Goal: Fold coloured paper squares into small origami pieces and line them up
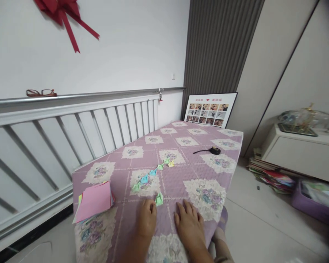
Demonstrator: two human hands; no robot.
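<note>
My left hand [147,218] rests on the tablecloth with its fingers curled in and the thumb against them; nothing shows in it. Just beyond its knuckles stands a small folded green paper piece [159,199], very close to the fingers; I cannot tell whether they touch. My right hand [190,222] lies flat on the cloth, palm down, fingers apart, holding nothing. Farther off, a slanting row of small folded papers includes a green one [136,187], blue ones [144,179], more green ones [160,167] and a yellow one [171,164].
A stack of coloured paper sheets [95,199], pink on top, lies at the table's left edge. A black tape measure [215,150] lies at the far right of the purple floral tablecloth [172,182]. A white radiator [112,128] runs along the left side.
</note>
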